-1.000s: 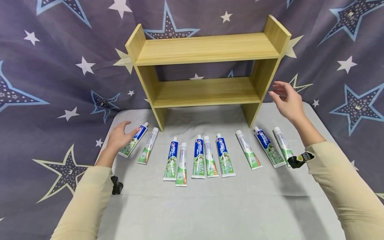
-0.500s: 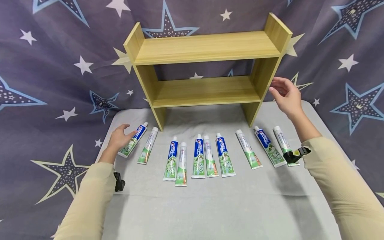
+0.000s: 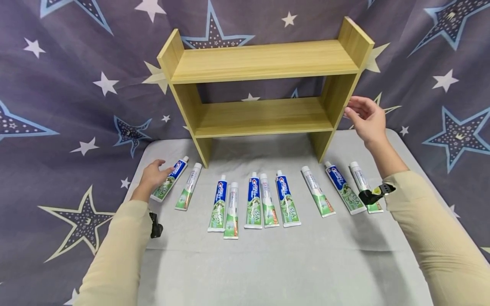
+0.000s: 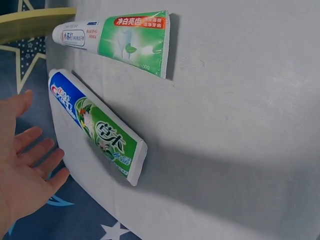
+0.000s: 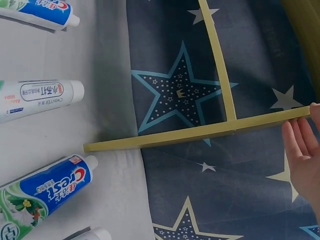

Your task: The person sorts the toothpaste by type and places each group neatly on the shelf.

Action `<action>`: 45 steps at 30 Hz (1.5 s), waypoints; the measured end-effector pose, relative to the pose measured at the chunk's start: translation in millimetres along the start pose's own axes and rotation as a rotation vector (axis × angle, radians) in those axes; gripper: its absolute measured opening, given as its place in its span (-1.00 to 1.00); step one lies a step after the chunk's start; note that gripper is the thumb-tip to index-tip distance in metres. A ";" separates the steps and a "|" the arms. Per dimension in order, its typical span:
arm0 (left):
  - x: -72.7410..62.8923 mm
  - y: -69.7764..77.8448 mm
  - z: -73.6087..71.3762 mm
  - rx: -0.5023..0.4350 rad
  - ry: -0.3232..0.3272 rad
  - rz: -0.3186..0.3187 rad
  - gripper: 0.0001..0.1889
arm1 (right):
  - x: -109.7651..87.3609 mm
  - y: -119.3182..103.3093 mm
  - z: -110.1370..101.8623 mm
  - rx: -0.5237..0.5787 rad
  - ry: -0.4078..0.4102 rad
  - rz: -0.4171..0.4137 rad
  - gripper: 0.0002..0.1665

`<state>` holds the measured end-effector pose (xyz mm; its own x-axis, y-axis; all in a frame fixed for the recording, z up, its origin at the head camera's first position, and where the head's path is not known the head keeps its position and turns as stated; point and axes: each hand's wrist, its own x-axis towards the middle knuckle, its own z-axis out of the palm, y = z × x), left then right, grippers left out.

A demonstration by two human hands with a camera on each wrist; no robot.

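Observation:
My left hand (image 3: 152, 177) hovers beside the leftmost blue-and-green toothpaste tube (image 3: 174, 173), which lies on the table. In the left wrist view this hand's fingers (image 4: 42, 150) are spread, with nothing held. A white-and-green toothpaste tube (image 4: 132, 42) lies beside that one. At the far right my right hand (image 3: 368, 123) is raised to the right side panel of the two-tier wooden shelf (image 3: 264, 117). The right wrist view has its fingertips (image 5: 295, 132) right at the panel's outer face, the thumb near its front edge.
Several more toothpaste tubes lie in a row before the shelf, among them a blue-and-green tube (image 3: 289, 199) near the middle and a white-and-green tube (image 3: 317, 191) to the right. A star-patterned curtain (image 3: 95, 170) hangs behind the grey-covered table (image 3: 268, 263).
My right hand has risen slightly and come in against the shelf's side panel. My left hand has shifted a little to the right by the tube. The tubes lie where they were.

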<state>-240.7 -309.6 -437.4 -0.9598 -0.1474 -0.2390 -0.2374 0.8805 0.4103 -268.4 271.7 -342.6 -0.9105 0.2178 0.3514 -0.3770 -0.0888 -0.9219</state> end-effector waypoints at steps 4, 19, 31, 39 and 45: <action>4.8 -2.4 3.2 -0.015 -0.016 -0.006 -0.35 | 1.2 -0.6 0.7 0.000 0.031 0.014 -0.70; 8.5 -3.7 19.8 -0.021 -0.077 -0.039 -0.43 | 2.2 -0.1 4.7 0.029 0.079 0.038 -0.72; 13.6 -4.8 19.9 -0.005 -0.064 -0.043 -0.49 | 3.6 -0.9 6.0 0.023 0.087 0.024 -0.72; 18.0 0.4 18.6 -0.008 -0.096 -0.072 -0.47 | 4.7 0.6 4.6 0.004 0.090 0.037 -0.73; 20.8 1.8 22.6 -0.008 -0.099 -0.085 -0.46 | 3.8 4.9 1.9 -0.010 0.079 0.060 -0.76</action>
<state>-257.7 -300.9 -461.5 -0.9168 -0.1755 -0.3588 -0.3186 0.8632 0.3917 -274.1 270.2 -345.4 -0.9150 0.2885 0.2821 -0.3203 -0.0943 -0.9426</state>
